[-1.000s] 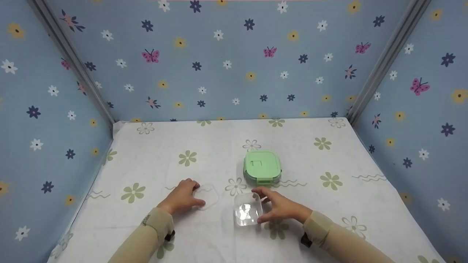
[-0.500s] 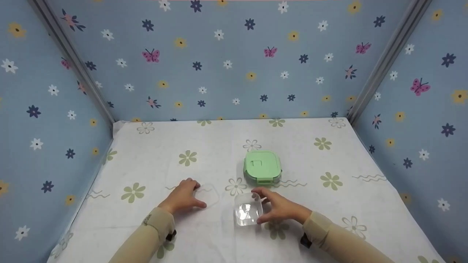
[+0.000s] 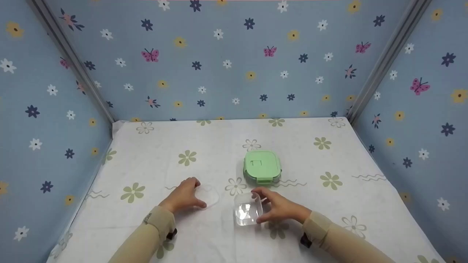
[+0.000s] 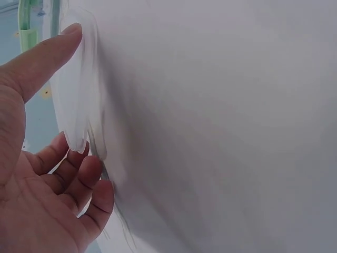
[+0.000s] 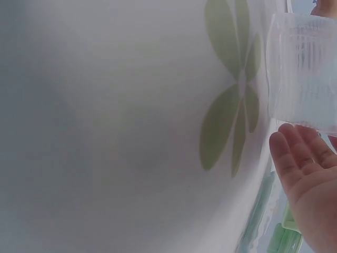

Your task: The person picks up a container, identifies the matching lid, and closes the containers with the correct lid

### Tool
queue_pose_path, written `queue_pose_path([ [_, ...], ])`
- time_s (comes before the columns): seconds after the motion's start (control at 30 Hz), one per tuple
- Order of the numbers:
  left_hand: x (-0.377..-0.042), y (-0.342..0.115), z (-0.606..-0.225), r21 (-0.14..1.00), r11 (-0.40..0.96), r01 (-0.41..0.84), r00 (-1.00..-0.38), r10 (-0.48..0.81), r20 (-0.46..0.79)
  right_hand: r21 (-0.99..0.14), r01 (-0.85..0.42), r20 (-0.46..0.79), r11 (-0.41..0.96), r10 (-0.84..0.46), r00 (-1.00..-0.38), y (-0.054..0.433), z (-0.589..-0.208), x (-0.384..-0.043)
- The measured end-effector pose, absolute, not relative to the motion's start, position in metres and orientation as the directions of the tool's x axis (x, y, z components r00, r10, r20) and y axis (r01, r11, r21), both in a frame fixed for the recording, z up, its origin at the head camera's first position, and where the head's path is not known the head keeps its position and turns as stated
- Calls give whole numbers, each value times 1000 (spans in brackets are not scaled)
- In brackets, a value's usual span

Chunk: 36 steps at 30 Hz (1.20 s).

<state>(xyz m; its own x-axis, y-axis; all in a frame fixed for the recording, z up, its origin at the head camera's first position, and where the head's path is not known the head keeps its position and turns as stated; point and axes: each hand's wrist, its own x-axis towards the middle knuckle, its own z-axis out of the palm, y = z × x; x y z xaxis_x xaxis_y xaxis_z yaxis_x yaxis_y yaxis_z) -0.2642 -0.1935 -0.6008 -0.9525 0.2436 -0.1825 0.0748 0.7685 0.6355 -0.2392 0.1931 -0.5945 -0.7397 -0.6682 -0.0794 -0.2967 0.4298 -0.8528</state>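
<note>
Thumb and fingers of my left hand (image 3: 182, 197) span a thin clear plastic lid (image 3: 209, 197), gripping it at opposite edges. In the left wrist view the lid (image 4: 73, 100) shows nearly edge-on, a little off the cloth, thumb on one side and curled fingers on the other. To its right, a small square clear plastic container (image 3: 246, 213) stands on the table with its top uncovered. My right hand (image 3: 279, 206) holds this container from the right, fingers at the far corner and thumb at the near one. In the right wrist view its ribbed wall (image 5: 305, 68) shows beside the fingers.
A lunch box (image 3: 263, 164) with a light green clip-on lid sits just behind the clear container. The table has a white flower-print cloth (image 3: 153, 146). Blue patterned walls (image 3: 234, 80) enclose the back and both sides.
The lid in my left hand has tilted slightly, and that hand has shifted very little. The right hand and the container stay in place.
</note>
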Motion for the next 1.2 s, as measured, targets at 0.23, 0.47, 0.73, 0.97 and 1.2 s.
queue_pose_path([
  [0.23, -266, -194, -601, 699, 713, 44, -952, 242, -187, -853, -281, -98, 440, -664, -742, 194, -595, -241],
  [0.47, -270, -194, -600, 724, 689, 40, -961, 226, -162, -854, -278, -99, 441, -660, -744, 196, -595, -241],
  [0.73, -271, -194, -599, 781, 622, 51, -959, 248, -134, -863, -266, -101, 429, -664, -741, 195, -594, -240],
  [0.97, -272, -194, -597, 809, 586, 48, -957, 260, -132, -871, -258, -99, 418, -664, -742, 194, -595, -240],
  [1.2, -274, -192, -593, 843, 531, 90, -943, 319, -100, -870, -258, -104, 421, -666, -739, 194, -593, -241],
])
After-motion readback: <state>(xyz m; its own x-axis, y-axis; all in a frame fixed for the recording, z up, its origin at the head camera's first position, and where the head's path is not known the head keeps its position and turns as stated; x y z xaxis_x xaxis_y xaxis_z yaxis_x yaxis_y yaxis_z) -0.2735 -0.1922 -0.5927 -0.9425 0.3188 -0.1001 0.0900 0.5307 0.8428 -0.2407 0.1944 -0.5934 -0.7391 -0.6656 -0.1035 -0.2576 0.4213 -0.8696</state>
